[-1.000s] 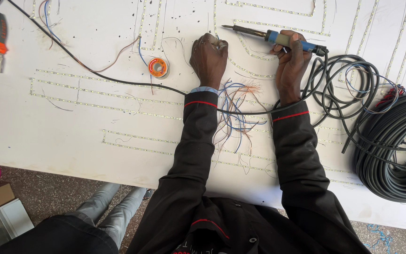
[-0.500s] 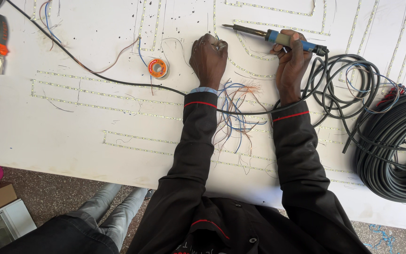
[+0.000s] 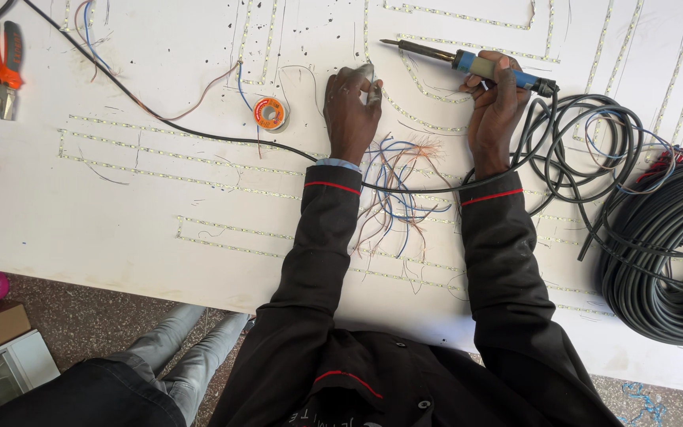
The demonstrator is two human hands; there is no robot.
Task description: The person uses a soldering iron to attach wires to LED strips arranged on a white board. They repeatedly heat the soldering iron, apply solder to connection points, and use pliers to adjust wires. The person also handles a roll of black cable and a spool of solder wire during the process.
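Observation:
My right hand (image 3: 493,103) grips a soldering iron (image 3: 468,62) by its blue handle, its dark tip pointing left and raised off the white board (image 3: 120,205). My left hand (image 3: 351,103) rests on the board with fingertips pinching something small at a strip of tiny lights (image 3: 405,107); what it pinches is too small to tell. A bundle of thin blue, orange and white wires (image 3: 401,190) lies between my forearms. A small orange spool of solder (image 3: 269,113) sits just left of my left hand.
Orange-handled pliers (image 3: 3,67) lie at the far left. A big coil of black cable (image 3: 666,253) fills the right side, with looser black loops (image 3: 579,142) next to it. A thin black cord (image 3: 160,122) crosses the board. Another person's legs (image 3: 183,348) show below.
My right hand has tilted the soldering iron slightly, its tip a little farther from my left hand. My left hand stays at the same spot on the light strip.

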